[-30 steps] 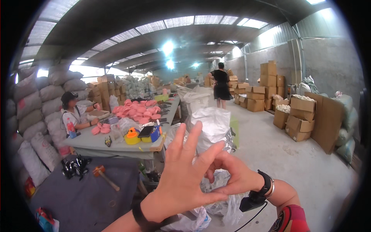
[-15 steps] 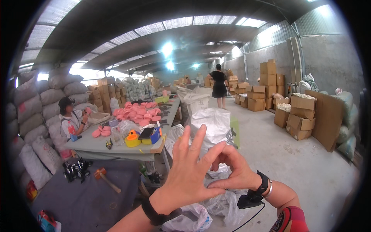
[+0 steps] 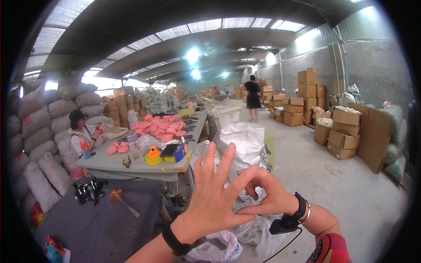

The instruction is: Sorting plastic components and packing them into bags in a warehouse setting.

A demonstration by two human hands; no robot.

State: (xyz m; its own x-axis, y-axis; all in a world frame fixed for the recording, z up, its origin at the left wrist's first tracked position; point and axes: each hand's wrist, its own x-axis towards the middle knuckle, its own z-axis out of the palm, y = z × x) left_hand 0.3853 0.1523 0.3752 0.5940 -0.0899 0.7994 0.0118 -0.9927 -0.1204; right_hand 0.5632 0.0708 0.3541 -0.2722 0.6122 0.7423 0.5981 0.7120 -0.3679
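My left hand [image 3: 215, 193] is raised in front of me, back toward me, its fingers spread and nothing in it. Close against it is my right hand [image 3: 274, 195], its fingers curved and held apart from the thumb, with nothing visible between them. The two hands meet at the thumbs and index fingers. A black band [image 3: 174, 240] circles my left wrist. On my right wrist are a black strap [image 3: 301, 205] and a silver bangle [image 3: 308, 211]; a black device [image 3: 284, 224] with a cable hangs at its underside.
A dark cloth-covered table [image 3: 94, 230] bears a mallet [image 3: 125, 203] and black metal parts [image 3: 89, 191]. Beyond, pink pieces [image 3: 158, 127] and yellow tape [image 3: 153, 157] lie on a long table [image 3: 131, 164]. White sacks [image 3: 240, 142], cardboard boxes [image 3: 342, 144] and two other people are around.
The view has shifted slightly, so the room sits a little lower and to the right. My hands keep nearly the same pose; the right fingertips have shifted slightly.
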